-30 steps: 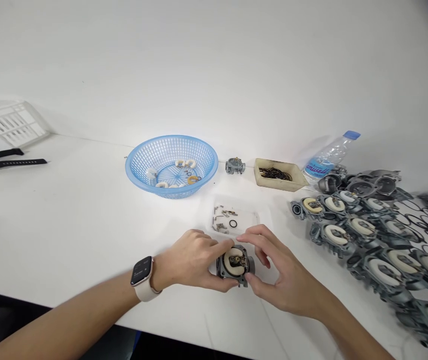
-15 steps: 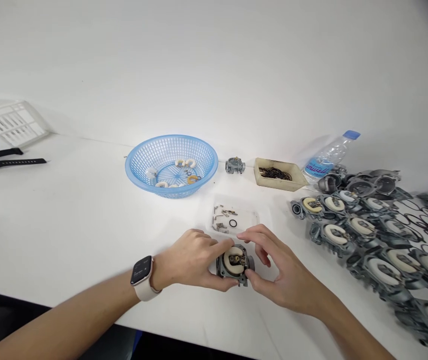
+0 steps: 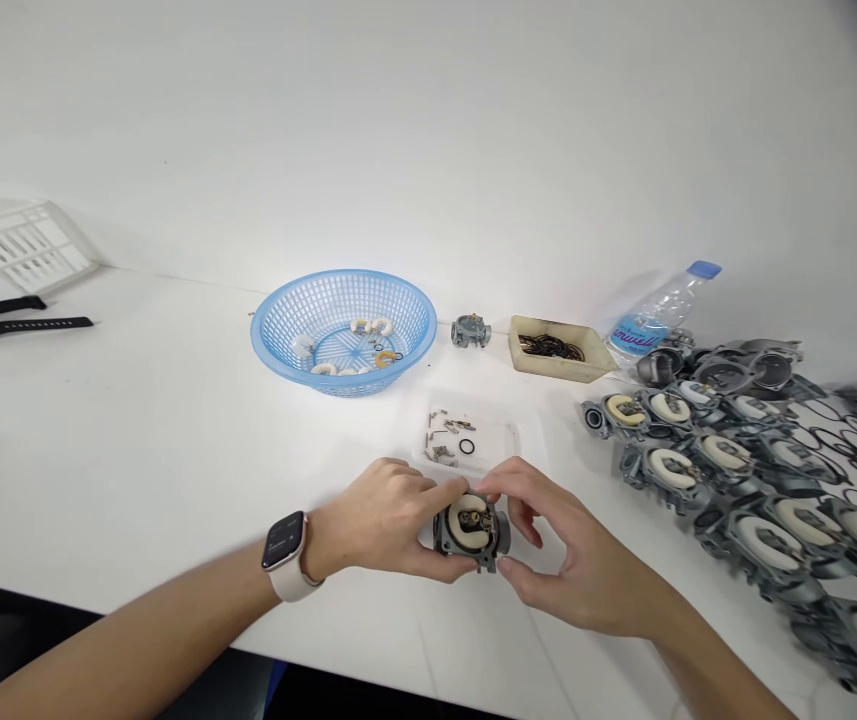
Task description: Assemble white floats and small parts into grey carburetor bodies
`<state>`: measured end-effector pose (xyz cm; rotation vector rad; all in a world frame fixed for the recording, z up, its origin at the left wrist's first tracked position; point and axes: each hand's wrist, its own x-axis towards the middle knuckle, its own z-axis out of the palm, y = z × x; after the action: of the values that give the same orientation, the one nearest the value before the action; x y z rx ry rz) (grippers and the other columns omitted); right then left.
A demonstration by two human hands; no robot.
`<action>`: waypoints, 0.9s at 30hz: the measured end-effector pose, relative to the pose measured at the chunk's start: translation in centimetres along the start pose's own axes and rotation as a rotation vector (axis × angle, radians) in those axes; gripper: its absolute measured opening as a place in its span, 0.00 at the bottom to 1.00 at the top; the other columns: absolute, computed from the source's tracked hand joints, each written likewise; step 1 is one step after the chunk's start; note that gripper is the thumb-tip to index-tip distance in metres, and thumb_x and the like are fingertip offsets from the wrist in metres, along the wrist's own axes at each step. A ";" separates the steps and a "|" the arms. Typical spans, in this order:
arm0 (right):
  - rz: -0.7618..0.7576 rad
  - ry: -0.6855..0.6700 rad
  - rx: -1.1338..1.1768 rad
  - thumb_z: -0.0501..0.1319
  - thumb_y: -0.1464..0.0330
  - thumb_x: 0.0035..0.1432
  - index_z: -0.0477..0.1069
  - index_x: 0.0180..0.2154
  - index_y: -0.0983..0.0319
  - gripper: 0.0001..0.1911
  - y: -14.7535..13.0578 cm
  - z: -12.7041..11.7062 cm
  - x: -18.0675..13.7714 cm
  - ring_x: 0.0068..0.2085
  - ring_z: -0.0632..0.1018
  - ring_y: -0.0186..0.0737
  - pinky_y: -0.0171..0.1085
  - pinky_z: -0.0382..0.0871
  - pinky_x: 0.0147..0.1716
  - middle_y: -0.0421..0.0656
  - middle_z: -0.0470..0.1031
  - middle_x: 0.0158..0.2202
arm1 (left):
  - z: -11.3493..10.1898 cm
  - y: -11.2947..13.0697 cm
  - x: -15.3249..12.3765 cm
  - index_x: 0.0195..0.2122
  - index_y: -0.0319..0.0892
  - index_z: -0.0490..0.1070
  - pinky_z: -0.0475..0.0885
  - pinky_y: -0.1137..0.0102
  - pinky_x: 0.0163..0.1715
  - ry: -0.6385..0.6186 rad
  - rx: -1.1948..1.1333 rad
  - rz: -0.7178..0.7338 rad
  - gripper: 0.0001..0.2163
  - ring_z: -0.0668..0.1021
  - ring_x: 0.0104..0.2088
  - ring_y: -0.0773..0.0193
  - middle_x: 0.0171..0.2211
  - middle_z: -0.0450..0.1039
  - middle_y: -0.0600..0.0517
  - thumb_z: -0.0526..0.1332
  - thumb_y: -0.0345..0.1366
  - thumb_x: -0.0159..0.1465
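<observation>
A grey metal carburetor [image 3: 458, 548] with a cream C-shaped float [image 3: 464, 530] facing up sits low over the white table in front of me. My left hand [image 3: 390, 515] grips its left side, index finger along the top edge and thumb along the bottom. My right hand [image 3: 570, 545] curves round the right side, its index fingertip at the top rim and its thumb at the lower right corner. Small brass parts show inside the float's opening. Just beyond my hands is a clear shallow tray [image 3: 525, 428] holding small metal pieces and a black O-ring [image 3: 466, 446].
A blue plastic basket [image 3: 270, 360] with floats and rings stands behind. Another carburetor [image 3: 471, 331], a cream box [image 3: 559, 370] of dark rings and a tilted bottle [image 3: 642, 325] line the back. Carburetors with floats [image 3: 672, 468] crowd the right; black straps [image 3: 23, 320] lie left.
My right thumb has slid down and right, off the float's edge to the carburetor's corner. My right index finger has drawn closer to the top rim. The left hand stays put.
</observation>
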<state>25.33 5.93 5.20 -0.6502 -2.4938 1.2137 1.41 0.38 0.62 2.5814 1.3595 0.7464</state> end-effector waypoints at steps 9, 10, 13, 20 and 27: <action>-0.030 0.097 -0.176 0.58 0.76 0.60 0.61 0.61 0.48 0.30 0.4 0.5 0.1 0.32 0.67 0.35 0.39 0.70 0.36 0.42 0.64 0.51 | 0.1 -0.1 -0.1 0.54 0.41 0.70 0.67 0.68 0.22 0.010 0.027 0.013 0.28 0.78 0.20 0.58 0.21 0.75 0.56 0.61 0.58 0.62; -0.033 0.094 -0.165 0.58 0.76 0.60 0.61 0.61 0.47 0.31 0.4 0.4 0.1 0.32 0.67 0.35 0.39 0.70 0.37 0.42 0.65 0.51 | 0.1 -0.2 -0.1 0.54 0.41 0.69 0.67 0.68 0.22 0.008 0.026 0.013 0.28 0.78 0.21 0.58 0.21 0.75 0.56 0.61 0.58 0.62; 0.002 0.071 -0.144 0.58 0.77 0.59 0.60 0.62 0.47 0.32 0.2 0.2 0.0 0.33 0.67 0.35 0.38 0.69 0.36 0.41 0.66 0.49 | 0.1 -0.2 -0.1 0.56 0.42 0.68 0.66 0.68 0.22 0.002 0.015 0.013 0.28 0.78 0.21 0.59 0.22 0.75 0.56 0.61 0.58 0.63; 0.020 0.021 -0.088 0.59 0.78 0.58 0.59 0.63 0.47 0.35 0.0 0.0 -0.3 0.35 0.68 0.36 0.38 0.69 0.38 0.39 0.66 0.47 | 0.1 -0.1 -0.2 0.55 0.42 0.69 0.65 0.68 0.22 -0.002 0.013 0.012 0.27 0.78 0.21 0.59 0.21 0.75 0.56 0.61 0.57 0.63; -0.041 0.029 -0.116 0.59 0.78 0.57 0.61 0.61 0.49 0.33 0.2 0.4 0.1 0.34 0.68 0.35 0.38 0.70 0.36 0.41 0.66 0.49 | 0.1 -0.1 0.0 0.52 0.41 0.70 0.66 0.69 0.23 0.023 0.014 0.010 0.26 0.79 0.21 0.59 0.21 0.74 0.56 0.61 0.57 0.62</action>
<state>25.14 5.80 4.79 -0.6372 -2.5549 1.0440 1.39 0.45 0.49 2.6002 1.3640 0.7727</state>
